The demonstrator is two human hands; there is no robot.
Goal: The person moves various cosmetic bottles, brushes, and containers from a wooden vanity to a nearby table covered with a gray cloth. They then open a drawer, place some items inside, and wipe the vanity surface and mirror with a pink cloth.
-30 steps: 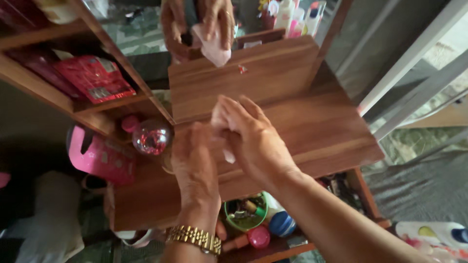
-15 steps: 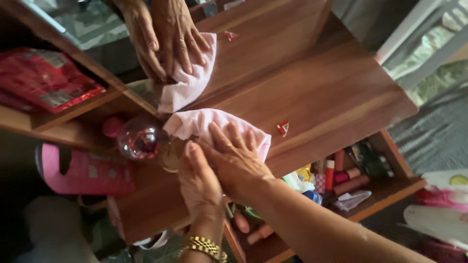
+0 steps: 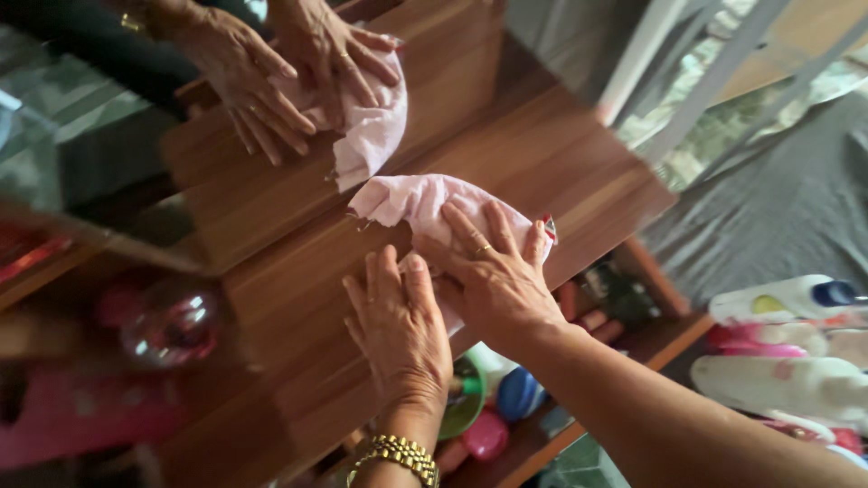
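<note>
A wooden vanity top (image 3: 579, 172) of reddish-brown laminate fills the middle of the view and butts against a mirror (image 3: 108, 172), which doubles the board, the cloth and both hands above the seam. Below the top's front edge an open shelf (image 3: 633, 361) holds a jumble of lipsticks, small round pots and a green cup, kept within reach under the work surface. At the far right lie white plastic bottles (image 3: 787, 303) on their sides; at the left a blurred pink glass globe (image 3: 172, 327) sits by the mirror frame. A pale pink cloth (image 3: 411, 199) lies crumpled on the top, near the mirror. The right hand (image 3: 493, 276) is spread flat with its fingers on the cloth, pressing it onto the wood. The left hand (image 3: 398, 330), a gold watch at its wrist, lies open and flat on the wood just beside it, its fingertips at the cloth's edge, seemingly bracing.
</note>
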